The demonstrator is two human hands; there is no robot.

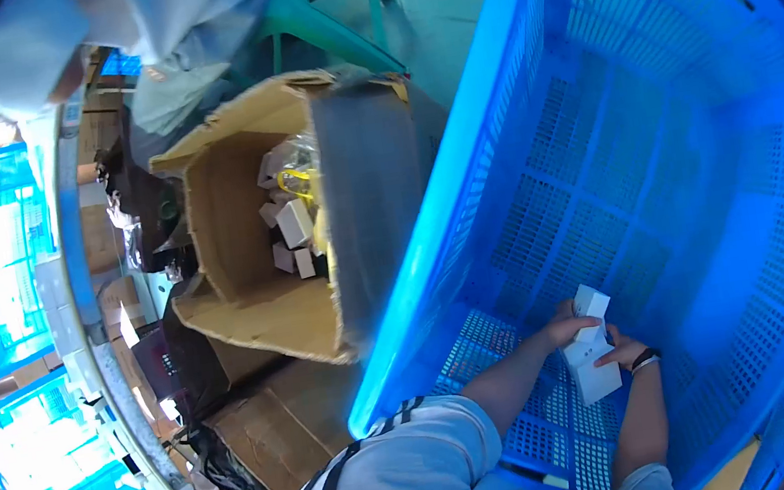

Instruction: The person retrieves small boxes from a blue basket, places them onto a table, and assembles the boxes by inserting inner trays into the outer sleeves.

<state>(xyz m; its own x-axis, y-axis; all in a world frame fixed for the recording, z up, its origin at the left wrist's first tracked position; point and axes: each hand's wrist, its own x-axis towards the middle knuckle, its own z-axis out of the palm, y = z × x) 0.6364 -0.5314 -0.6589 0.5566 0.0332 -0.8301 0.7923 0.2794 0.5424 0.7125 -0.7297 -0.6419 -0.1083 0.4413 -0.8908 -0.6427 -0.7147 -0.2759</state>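
Inside a large blue plastic crate [462,175], both hands are on a row of small white boxes. My left hand [569,324] is closed at the row's upper part, beside the top white box [591,300]. Fingers of my right hand [626,351], with a dark band at the wrist, grip the lower white box [597,382] from the right side. Another white box [585,352] sits between these two, partly covered by fingers. The boxes are over the crate's perforated bottom; whether they touch it I cannot tell.
Left of the crate stands an open cardboard box [238,221] with several small white boxes and plastic wrapping inside. A green plastic stool [330,18] is behind it, near another person's light clothing [181,24]. Blue baskets [8,259] are at the far left.
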